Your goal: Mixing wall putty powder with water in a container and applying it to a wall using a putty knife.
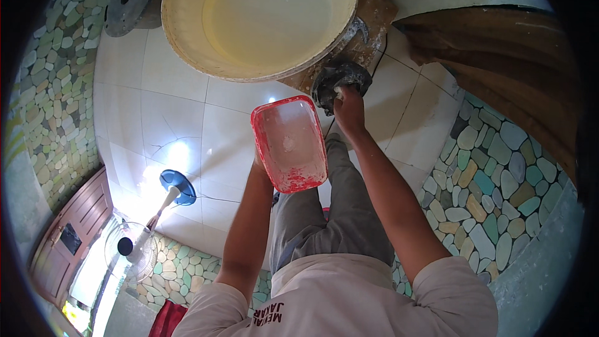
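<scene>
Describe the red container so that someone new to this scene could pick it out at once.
Find the large round cream tub at the top of the picture. Lower down, the left hand holds the red container at its left edge. Unlike the round tub and the dark crumpled bundle in the right hand, it is rectangular, with rounded corners and a red rim.

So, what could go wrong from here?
The red container might tip and spill its pale contents onto the tiled floor: only the left hand seems to support it, and that grip is mostly hidden. Also, a thin dark cable runs across the floor from the fan's blue base toward the person's legs; a foot could catch it.
</scene>
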Demonstrator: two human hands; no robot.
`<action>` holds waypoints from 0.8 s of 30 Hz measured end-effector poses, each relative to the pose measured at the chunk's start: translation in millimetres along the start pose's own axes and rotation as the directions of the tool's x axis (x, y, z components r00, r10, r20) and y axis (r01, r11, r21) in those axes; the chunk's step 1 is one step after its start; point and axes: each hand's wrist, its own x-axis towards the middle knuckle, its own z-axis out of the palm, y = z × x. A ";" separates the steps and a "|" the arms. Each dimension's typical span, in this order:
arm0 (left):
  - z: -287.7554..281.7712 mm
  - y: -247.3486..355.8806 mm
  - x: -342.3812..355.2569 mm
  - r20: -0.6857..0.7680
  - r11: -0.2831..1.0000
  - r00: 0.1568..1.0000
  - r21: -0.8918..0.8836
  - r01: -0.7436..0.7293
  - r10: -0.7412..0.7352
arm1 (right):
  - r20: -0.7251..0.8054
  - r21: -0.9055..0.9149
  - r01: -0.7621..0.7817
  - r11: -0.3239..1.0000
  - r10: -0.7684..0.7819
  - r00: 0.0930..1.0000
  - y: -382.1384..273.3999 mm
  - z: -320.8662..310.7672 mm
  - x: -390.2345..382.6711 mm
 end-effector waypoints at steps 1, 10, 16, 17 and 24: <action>-2.6 2.6 0.1 0.034 1.000 0.999 0.008 0.021 -0.021 | 0.013 -0.063 0.018 0.998 -0.017 1.000 1.4 5.7 3.6; 11.9 1.1 -7.5 0.062 0.998 0.997 -0.043 0.050 -0.047 | 0.244 -0.345 -0.079 0.935 0.170 0.955 15.9 35.8 38.1; 26.6 1.4 -9.1 0.094 0.998 0.995 -0.034 0.048 -0.045 | 0.260 -0.375 -0.019 0.927 0.124 0.958 20.4 42.3 36.0; 27.6 1.3 -9.6 0.065 0.998 0.997 -0.032 0.051 -0.048 | 0.208 -0.351 -0.027 0.936 0.106 0.972 22.0 43.6 35.9; 27.3 -1.4 -5.7 0.089 0.992 0.990 -0.057 0.111 -0.106 | 0.208 -0.281 0.069 0.957 -0.009 0.978 42.3 52.6 36.0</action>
